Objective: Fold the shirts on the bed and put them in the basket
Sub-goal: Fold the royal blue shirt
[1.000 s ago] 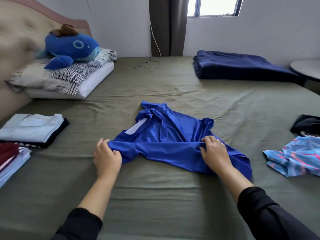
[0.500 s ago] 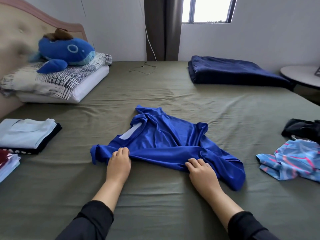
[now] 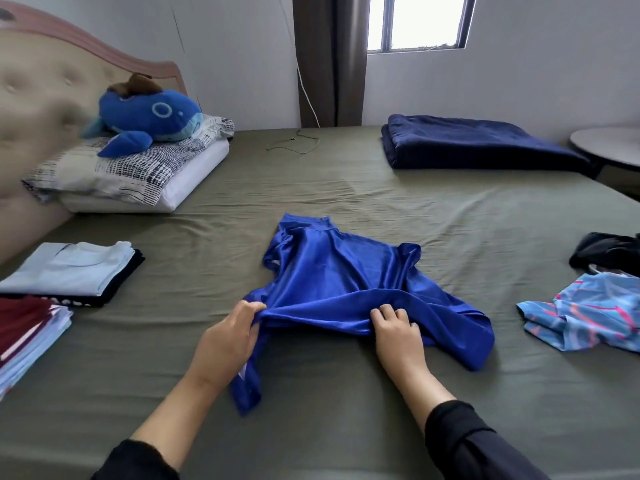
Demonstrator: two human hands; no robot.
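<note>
A shiny royal-blue shirt [image 3: 339, 271] lies crumpled in the middle of the olive-green bed [image 3: 346, 410], collar toward the far side. My left hand [image 3: 228, 337] grips its near left edge, lifted off the sheet, and a sleeve hangs down beneath the hand. My right hand [image 3: 398, 330] grips the near fold of the same shirt further right. A light-blue patterned shirt [image 3: 588, 317] lies unfolded at the right, with a black garment [image 3: 609, 252] behind it. Folded shirts [image 3: 69, 271] are stacked at the left, and another pile [image 3: 24, 334] sits at the left edge. No basket is in view.
Pillows [image 3: 131, 178] with a blue whale plush [image 3: 149, 116] lie at the headboard, far left. A folded navy blanket [image 3: 478, 143] sits at the far right, a thin cable [image 3: 294, 143] near the curtain. A round table [image 3: 609, 147] stands beyond the bed's right edge.
Both hands now grip and lift the shirt's near edge. The left hand has drawn the left side inward, so the sleeve that lay out to the left now hangs below it.
</note>
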